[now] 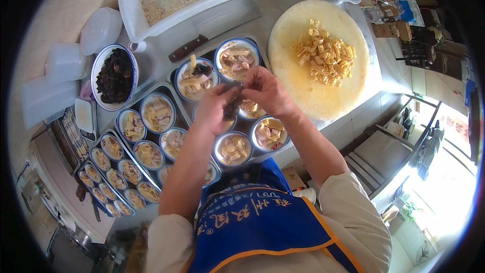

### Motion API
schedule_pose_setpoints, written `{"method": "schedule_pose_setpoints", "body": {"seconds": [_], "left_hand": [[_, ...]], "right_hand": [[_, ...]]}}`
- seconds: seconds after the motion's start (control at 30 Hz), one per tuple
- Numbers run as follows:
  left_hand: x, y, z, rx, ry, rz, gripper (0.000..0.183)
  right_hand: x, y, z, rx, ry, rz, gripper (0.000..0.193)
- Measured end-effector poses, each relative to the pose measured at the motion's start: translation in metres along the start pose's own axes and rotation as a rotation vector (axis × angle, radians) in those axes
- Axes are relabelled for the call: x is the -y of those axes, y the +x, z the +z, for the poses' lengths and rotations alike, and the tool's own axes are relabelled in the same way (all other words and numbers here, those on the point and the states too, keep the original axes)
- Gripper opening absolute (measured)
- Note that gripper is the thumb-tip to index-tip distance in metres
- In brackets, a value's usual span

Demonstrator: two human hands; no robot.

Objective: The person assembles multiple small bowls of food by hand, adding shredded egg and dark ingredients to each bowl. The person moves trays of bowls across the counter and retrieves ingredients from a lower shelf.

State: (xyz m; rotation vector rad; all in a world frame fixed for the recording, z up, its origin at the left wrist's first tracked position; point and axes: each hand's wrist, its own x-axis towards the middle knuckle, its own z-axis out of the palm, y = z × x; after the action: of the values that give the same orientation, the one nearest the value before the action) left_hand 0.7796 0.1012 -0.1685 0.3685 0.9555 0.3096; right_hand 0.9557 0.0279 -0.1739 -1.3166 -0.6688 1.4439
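Over a metal tray (173,77) of small bowls, my left hand (212,107) is closed around dark wood ear fungus (233,107). The fingertips of my right hand (267,91) pinch at the same dark clump, close beside the left. Just beyond my hands, one bowl (197,87) holds yellow strips, pale meat and a dark piece of fungus on top. To its right, another bowl (236,59) shows strips and meat. Nearer me stand two more bowls, one with pale yellow strips (233,149). My hands partly hide the middle bowls.
A white bowl of wood ear fungus (115,77) stands at left, by a small scale (86,117). More filled bowls (149,154) sit in trays there. At right, a round cutting board (288,30) bears yellow strips (327,55). A cleaver (189,48) and white tub (189,19) lie behind.
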Motion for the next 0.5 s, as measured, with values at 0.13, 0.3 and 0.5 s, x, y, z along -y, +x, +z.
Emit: {"method": "schedule_pose_setpoints", "body": {"seconds": [0.13, 0.3, 0.5], "left_hand": [[-0.004, -0.003, 0.009, 0.043, -0.069, 0.015, 0.013], [-0.009, -0.006, 0.019, -0.049, -0.007, 0.057, 0.015], [-0.003, 0.007, 0.004, -0.075, -0.005, 0.083, 0.015]], "right_hand": [[-0.015, 0.001, 0.001, 0.051, 0.469, -0.014, 0.018], [-0.002, 0.004, 0.009, -0.015, 0.285, 0.105, 0.025], [0.001, 0.005, 0.014, -0.143, 0.006, 0.091, 0.018]]}}
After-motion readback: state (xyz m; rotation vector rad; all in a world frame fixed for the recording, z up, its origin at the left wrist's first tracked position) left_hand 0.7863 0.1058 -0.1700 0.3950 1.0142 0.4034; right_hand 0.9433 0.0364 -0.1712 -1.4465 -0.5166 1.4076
